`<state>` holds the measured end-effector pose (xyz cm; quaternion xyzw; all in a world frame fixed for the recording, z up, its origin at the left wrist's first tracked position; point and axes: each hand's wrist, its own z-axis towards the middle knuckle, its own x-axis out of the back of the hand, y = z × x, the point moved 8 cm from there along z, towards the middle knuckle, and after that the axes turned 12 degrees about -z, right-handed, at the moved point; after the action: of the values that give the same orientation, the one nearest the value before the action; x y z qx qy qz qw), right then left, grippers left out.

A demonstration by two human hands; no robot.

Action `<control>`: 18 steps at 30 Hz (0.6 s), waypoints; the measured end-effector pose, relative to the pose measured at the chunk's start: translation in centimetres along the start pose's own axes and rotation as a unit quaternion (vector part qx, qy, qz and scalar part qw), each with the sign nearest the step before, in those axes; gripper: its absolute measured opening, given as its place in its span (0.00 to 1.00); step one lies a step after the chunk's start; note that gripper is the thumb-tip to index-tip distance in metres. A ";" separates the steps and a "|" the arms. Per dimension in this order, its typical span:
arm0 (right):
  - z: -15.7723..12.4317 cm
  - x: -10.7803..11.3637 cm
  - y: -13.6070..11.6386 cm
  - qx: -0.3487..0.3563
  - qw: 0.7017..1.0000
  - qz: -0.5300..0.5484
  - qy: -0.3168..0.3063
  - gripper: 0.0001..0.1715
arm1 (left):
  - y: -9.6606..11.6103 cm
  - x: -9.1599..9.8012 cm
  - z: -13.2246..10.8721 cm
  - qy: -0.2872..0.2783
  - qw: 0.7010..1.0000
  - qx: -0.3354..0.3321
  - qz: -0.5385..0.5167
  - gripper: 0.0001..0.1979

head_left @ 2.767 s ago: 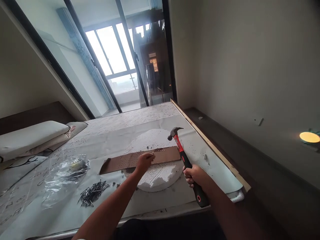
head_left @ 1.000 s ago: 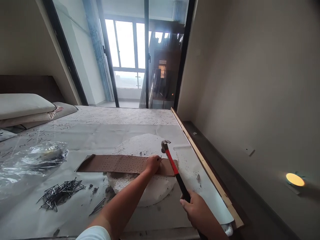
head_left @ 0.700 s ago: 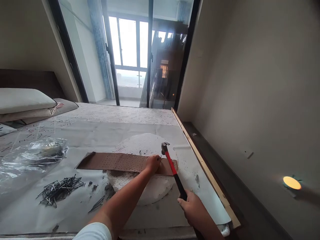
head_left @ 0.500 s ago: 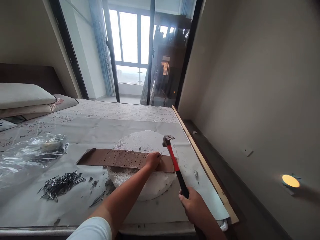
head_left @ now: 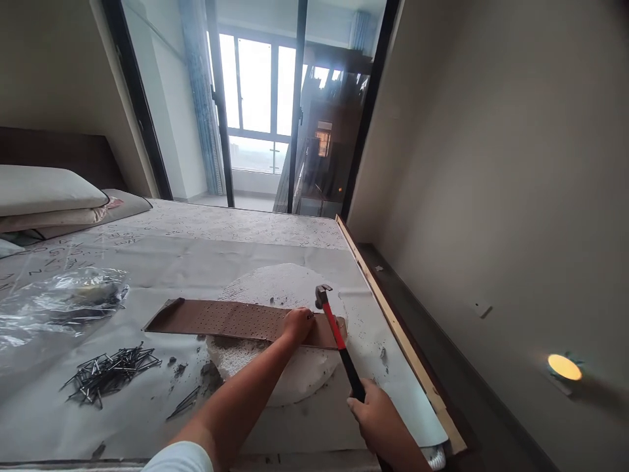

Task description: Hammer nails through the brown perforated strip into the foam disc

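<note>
Got the brown perforated board (head_left: 221, 320) lying flat across a white foam disc (head_left: 268, 285), its right end just past my L hand (head_left: 297, 326). That hand presses on the board near that end, fingers curled as if pinching a nail, but any nail there is too small to make out, so can't tell if it's really holding one. My R hand (head_left: 379, 419) is closed tight around the black handle of a claw hammer (head_left: 337, 334), head hovering just beside my L fingers, not touching the board. Looks like I'm setting a nail in a hole. Next move calls for a short, square tap, w/ L fingers kept clear. A pile of loose nails (head_left: 111, 373) sits left of the board on a grey paper sheet (head_left: 295, 426), a plastic bag (head_left: 63, 301) beyond it.
</note>
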<state>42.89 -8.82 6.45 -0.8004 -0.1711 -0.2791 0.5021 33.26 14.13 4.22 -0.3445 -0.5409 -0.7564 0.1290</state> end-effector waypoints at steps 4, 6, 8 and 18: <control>-1.3 1.5 -0.8 0.013 0.999 -0.021 0.023 0.10 | 0.0 0.8 -0.1 0.012 0.998 -0.005 -0.067 0.10; -1.6 1.7 -1.2 0.018 0.999 -0.023 0.028 0.09 | -0.6 1.8 -0.1 0.050 0.990 0.012 -0.135 0.12; -1.1 1.1 -1.3 0.016 0.999 -0.029 0.021 0.06 | -1.5 2.7 -0.1 0.095 0.972 0.034 -0.210 0.13; 1.2 -2.3 0.8 -0.030 0.999 -0.003 -0.033 0.04 | -3.2 3.5 0.5 0.133 0.929 0.072 -0.337 0.11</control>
<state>41.88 -8.07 4.02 -0.8234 -0.1812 -0.2589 0.4714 29.09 16.46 4.28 -0.0273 -0.6562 -0.7531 -0.0384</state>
